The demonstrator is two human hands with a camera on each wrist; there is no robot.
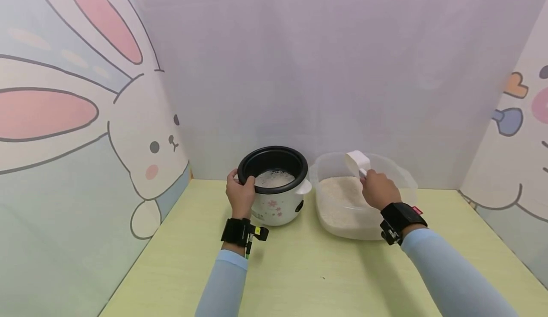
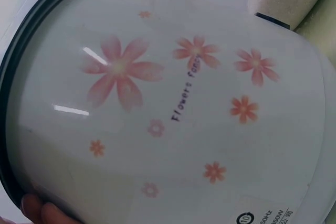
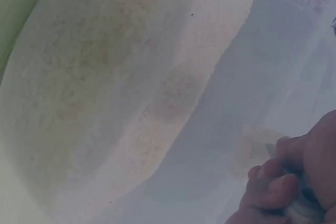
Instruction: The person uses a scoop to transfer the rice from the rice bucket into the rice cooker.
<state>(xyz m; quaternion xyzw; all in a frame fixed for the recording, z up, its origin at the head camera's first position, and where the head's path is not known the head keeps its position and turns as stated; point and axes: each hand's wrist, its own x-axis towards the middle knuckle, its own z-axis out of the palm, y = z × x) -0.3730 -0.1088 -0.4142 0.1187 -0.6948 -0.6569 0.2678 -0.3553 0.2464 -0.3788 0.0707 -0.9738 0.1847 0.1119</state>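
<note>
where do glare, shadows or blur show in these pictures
Left wrist: two bright glare streaks on the rice cooker; head: a soft shadow on the table beside the right sleeve; right wrist: hazy and low in contrast, rice grains indistinct.

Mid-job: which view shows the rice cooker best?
The head view: only there does the rice cooker show its open top, with rice inside. The left wrist view shows its flowered side and dark rim close up; the right wrist view doesn't clearly show it.

Head view is bright, wrist views dimmer.
</note>
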